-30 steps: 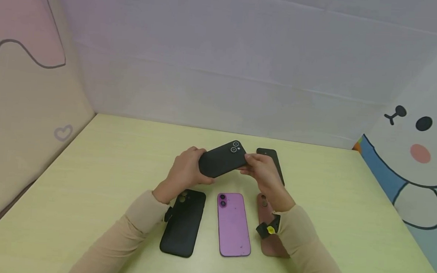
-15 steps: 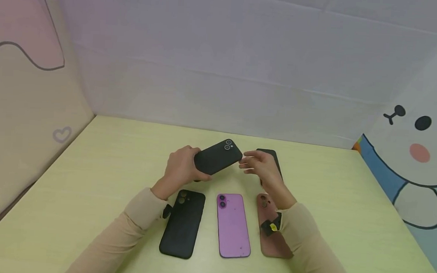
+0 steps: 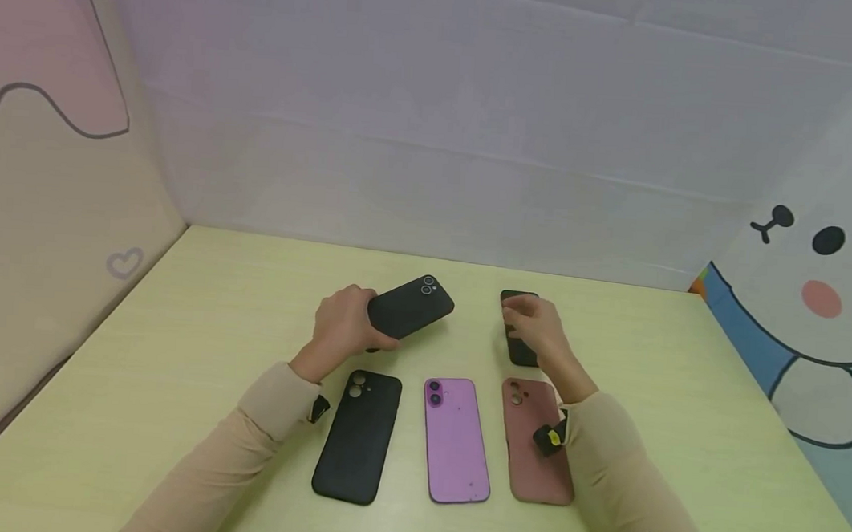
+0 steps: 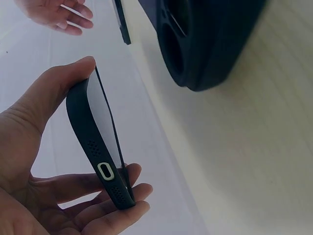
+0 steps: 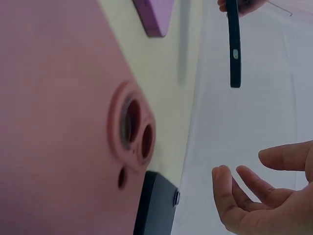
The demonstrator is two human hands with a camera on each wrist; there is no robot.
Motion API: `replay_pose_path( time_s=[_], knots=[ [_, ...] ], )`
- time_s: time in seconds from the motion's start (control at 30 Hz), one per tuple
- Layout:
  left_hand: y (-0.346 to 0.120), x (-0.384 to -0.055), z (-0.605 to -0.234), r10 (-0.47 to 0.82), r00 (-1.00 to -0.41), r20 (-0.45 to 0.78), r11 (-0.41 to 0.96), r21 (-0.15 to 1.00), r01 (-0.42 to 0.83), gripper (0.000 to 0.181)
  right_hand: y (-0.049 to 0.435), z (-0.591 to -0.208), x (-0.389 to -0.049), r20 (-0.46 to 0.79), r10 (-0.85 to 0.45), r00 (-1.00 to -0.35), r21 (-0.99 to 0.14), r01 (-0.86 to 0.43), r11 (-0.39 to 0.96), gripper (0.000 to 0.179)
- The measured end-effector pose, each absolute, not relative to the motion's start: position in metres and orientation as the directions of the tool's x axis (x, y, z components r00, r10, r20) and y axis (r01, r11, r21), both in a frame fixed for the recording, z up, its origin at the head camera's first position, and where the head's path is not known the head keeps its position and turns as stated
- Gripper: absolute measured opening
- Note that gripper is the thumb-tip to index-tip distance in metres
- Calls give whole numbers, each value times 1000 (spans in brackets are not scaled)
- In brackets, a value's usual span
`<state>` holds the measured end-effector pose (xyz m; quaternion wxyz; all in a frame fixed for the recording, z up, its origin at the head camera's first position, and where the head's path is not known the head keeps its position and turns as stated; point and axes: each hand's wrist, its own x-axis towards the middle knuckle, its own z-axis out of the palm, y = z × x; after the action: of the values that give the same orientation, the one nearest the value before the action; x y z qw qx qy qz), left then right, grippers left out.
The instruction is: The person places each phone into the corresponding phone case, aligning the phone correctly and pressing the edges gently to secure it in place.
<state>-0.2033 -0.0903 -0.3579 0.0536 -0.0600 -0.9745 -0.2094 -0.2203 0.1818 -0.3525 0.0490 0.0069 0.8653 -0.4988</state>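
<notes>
My left hand (image 3: pixel 343 322) grips the lower end of a phone in a black case (image 3: pixel 409 307), thumb on one edge and fingers on the other. It is tilted above the table, its two ringed lenses at the upper right. In the left wrist view the charging port and speaker holes of this cased phone (image 4: pixel 100 142) face the camera. Over a black phone (image 3: pixel 524 355) at the back right hovers my right hand (image 3: pixel 542 328), hiding part of it. Its fingers (image 5: pixel 225 188) are loosely bent with nothing between them, as the right wrist view shows.
In a front row on the pale table (image 3: pixel 210 383) lie a black phone case (image 3: pixel 357 447) with camera holes, a purple phone (image 3: pixel 457 452) and a pink phone case (image 3: pixel 534 476) partly under my right wrist. A white wall (image 3: pixel 439 162) stands behind.
My right hand has let go of the black-cased phone and moved right, over the black phone at the back. My left hand has drawn the cased phone to the left.
</notes>
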Motion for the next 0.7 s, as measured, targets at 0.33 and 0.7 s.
replay_pose_path(
  time_s=[0.33, 0.7],
  knots=[
    [-99, -211, -363, 72, -995, 72, 919, 383, 94, 72, 198, -359, -230, -81, 8, -997, -755, 67, 652, 35],
    [-105, -219, -368, 25, -1000, 17, 930, 365, 30, 72, 211, -366, -238, -65, 32, -997, -626, 65, 777, 40]
  ],
)
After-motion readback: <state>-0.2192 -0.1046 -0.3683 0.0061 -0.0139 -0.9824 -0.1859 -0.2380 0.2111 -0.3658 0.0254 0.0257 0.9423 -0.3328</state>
